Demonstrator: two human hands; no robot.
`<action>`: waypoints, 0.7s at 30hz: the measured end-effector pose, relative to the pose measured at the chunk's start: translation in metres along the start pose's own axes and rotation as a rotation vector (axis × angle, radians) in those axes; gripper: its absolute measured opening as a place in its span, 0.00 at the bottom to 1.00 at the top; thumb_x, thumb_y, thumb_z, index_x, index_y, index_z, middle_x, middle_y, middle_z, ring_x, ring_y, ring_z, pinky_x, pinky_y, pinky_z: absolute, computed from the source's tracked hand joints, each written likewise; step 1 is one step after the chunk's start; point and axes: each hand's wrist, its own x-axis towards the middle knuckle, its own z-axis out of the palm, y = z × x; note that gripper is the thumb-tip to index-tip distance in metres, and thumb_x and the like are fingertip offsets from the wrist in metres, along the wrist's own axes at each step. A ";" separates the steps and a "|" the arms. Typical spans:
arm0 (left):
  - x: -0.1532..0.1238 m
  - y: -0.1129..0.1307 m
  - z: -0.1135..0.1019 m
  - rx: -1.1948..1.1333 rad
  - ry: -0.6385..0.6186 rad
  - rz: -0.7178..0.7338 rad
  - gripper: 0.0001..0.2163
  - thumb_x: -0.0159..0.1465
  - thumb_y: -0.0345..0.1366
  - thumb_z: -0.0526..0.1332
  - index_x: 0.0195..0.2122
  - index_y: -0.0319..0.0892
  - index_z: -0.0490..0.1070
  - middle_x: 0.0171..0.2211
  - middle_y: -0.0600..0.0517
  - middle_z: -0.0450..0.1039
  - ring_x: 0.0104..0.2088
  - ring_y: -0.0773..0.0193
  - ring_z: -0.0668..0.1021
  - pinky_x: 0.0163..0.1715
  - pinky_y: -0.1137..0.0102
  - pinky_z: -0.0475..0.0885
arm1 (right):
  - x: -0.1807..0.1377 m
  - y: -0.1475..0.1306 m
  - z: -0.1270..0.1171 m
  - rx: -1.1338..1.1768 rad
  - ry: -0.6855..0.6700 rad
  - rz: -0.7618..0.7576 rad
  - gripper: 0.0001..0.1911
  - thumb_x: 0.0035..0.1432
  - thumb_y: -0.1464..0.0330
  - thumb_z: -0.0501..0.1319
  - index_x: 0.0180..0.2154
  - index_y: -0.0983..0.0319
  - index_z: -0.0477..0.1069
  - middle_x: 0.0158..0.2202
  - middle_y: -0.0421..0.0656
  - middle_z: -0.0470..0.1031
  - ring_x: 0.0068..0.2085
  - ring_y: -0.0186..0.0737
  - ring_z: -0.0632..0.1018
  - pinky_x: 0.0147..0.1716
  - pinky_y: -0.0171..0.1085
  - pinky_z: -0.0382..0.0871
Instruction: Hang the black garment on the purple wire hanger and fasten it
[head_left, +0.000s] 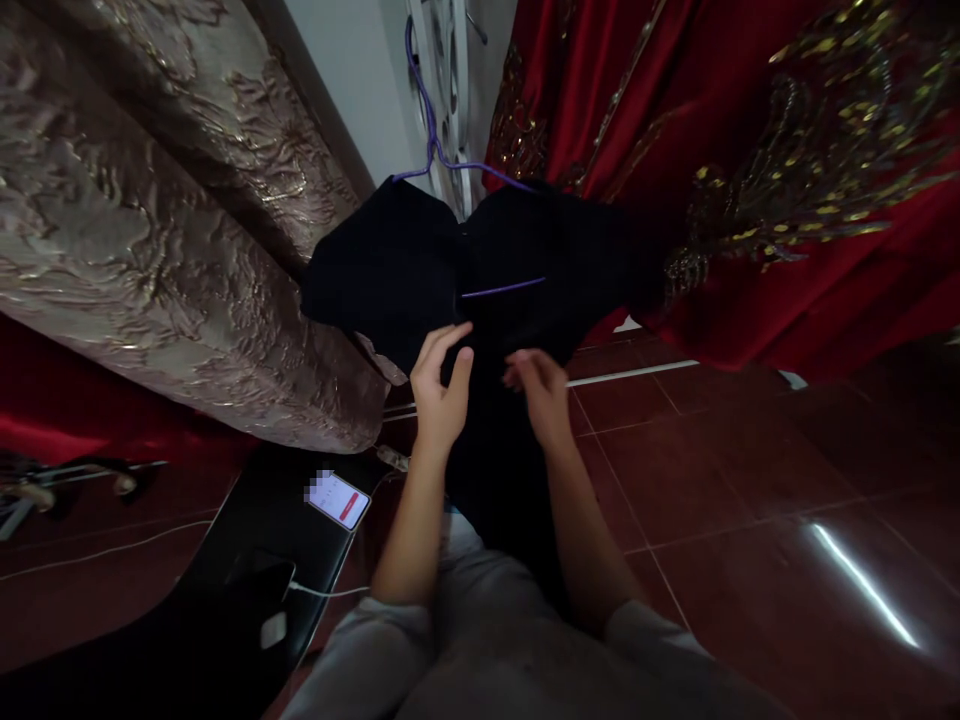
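A black garment hangs in front of me on a purple wire hanger, and the hanger's lower bar shows through its open front. My left hand is raised at the front of the garment, thumb and fingers apart, with nothing visible between them. To its right, my right hand is held close to the cloth with its fingers curled and slightly blurred. Whether those fingers pinch the dark fabric cannot be made out. The garment's lower part falls between my forearms.
Beige embossed fabric hangs at left, red cloth with gold sequins at right. A white metal rack stands behind the hanger. On a black surface lie a lit phone, a dark phone on a cable and a small white case.
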 end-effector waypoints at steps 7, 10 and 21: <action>-0.032 0.038 0.004 -0.136 0.046 -0.107 0.06 0.71 0.38 0.63 0.44 0.49 0.80 0.41 0.47 0.75 0.39 0.58 0.79 0.38 0.63 0.78 | -0.002 0.001 0.030 -0.012 -0.124 0.189 0.29 0.62 0.44 0.61 0.22 0.61 0.64 0.19 0.38 0.66 0.23 0.32 0.68 0.26 0.34 0.61; -0.032 0.032 0.006 -0.153 0.088 -0.124 0.08 0.70 0.37 0.63 0.50 0.50 0.73 0.45 0.46 0.73 0.42 0.59 0.80 0.41 0.62 0.79 | -0.007 0.000 0.029 0.027 -0.160 0.236 0.31 0.57 0.43 0.64 0.20 0.62 0.64 0.17 0.38 0.64 0.21 0.30 0.65 0.24 0.34 0.57; -0.043 -0.039 -0.002 0.011 -0.084 -0.299 0.13 0.61 0.28 0.61 0.47 0.44 0.72 0.44 0.48 0.78 0.47 0.56 0.80 0.53 0.60 0.74 | -0.013 -0.005 0.020 -0.019 -0.395 0.156 0.19 0.65 0.54 0.62 0.30 0.62 0.76 0.21 0.37 0.67 0.25 0.31 0.68 0.29 0.34 0.61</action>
